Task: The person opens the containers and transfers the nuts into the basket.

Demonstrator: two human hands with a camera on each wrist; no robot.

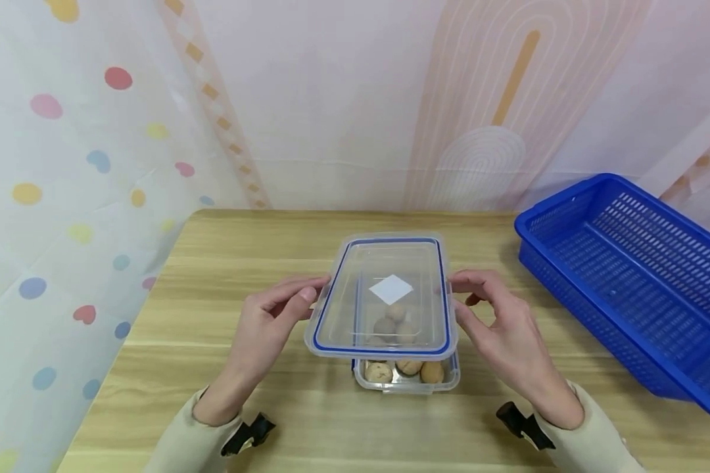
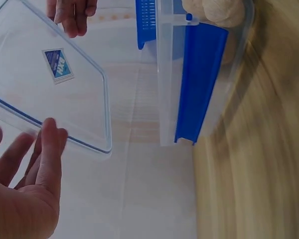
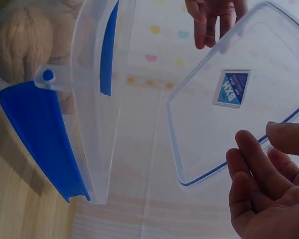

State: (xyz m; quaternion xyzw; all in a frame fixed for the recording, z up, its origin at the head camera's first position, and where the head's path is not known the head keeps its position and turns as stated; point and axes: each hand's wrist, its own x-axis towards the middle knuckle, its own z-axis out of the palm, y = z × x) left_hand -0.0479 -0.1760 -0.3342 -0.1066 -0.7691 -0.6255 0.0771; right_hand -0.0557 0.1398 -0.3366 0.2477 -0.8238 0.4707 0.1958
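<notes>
A clear plastic lid (image 1: 390,335) with a blue seal is held above a clear container (image 1: 408,389). My left hand (image 1: 275,322) pinches its left edge between thumb and fingers. On the opposite edge, my right hand (image 1: 503,332) pinches it the same way. Several walnuts (image 3: 24,45) lie inside the container, some seen through the lid in the head view. Blue side clips (image 2: 202,79) hang unfastened down the container's walls in both wrist views. A small blue-and-white label (image 3: 232,88) sticks to the lid.
To the right, a blue perforated plastic basket (image 1: 603,299) stands on the wooden table (image 1: 260,243). Behind the table hangs a patterned cloth (image 1: 331,105) with dots and arches. Dark straps (image 1: 248,435) are at both wrists.
</notes>
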